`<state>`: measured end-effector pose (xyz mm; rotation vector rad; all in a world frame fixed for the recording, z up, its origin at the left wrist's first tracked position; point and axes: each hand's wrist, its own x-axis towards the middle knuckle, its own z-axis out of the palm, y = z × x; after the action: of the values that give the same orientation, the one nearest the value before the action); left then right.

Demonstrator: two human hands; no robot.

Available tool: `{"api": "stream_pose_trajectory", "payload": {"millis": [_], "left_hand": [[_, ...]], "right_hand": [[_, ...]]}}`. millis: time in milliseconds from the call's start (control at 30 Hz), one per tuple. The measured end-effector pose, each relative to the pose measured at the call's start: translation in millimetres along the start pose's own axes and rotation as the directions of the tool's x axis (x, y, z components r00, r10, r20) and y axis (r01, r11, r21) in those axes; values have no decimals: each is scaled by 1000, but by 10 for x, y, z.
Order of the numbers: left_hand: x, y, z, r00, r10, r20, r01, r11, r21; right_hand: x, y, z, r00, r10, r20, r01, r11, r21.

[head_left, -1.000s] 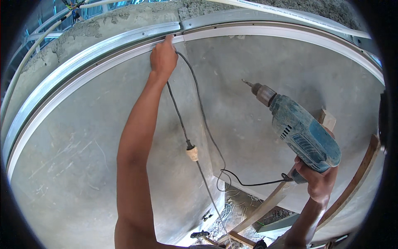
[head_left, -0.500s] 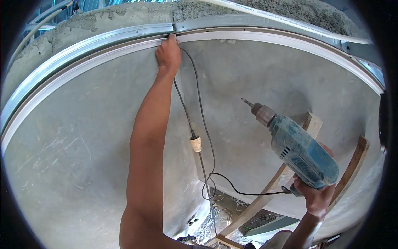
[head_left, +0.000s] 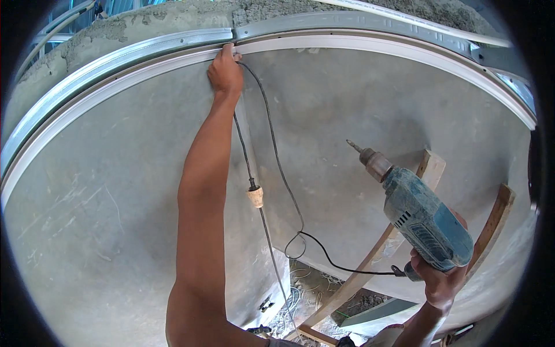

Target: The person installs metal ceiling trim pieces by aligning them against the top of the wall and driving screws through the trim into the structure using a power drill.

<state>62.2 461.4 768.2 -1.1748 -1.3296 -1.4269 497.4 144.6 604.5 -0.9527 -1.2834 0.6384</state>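
My left hand (head_left: 225,72) is raised to the corner, its closed fingers against the pale trim strip (head_left: 324,41) below the metal channel. A dark power cord (head_left: 272,124) runs up to these fingers and hangs down on both sides of the wrist. One strand carries a light tan plug connector (head_left: 255,197); the other has a small loop low down and leads to the drill. My right hand (head_left: 436,280) grips the handle of a dusty blue-green power drill (head_left: 425,217). Its bit (head_left: 353,146) points up and left, apart from the wall. The right fingers are partly hidden by the drill body.
Grey plastered walls (head_left: 133,150) meet at the corner. Above run a galvanized metal channel (head_left: 144,51), rough concrete and a white pipe (head_left: 404,22). Wooden boards (head_left: 370,260) lean at the lower right, with another plank (head_left: 491,225) beside them. Debris and wires lie on the floor (head_left: 315,286).
The view has shifted slightly. The connector and its strand have swung left, away from the cord's loop. My drill hand sits slightly lower and farther right; my left hand stays at the trim.
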Motion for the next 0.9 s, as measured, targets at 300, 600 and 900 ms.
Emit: {"api": "stream_pose_trajectory", "payload": {"millis": [300,600,900], "left_hand": [[82,45,43,998,1,57,-6,995,100],[-18,26,41,999,22,-47,-20,999,45],[-17,29,-84,999,21,-43,-25,996,-88]], "right_hand": [[-41,175,-54,989,-148,-3,148,989,-24],[-165,256,-165,996,-83,45,80,994,72],[-273,326,-377,973,-229,9,217,907,-360]]}}
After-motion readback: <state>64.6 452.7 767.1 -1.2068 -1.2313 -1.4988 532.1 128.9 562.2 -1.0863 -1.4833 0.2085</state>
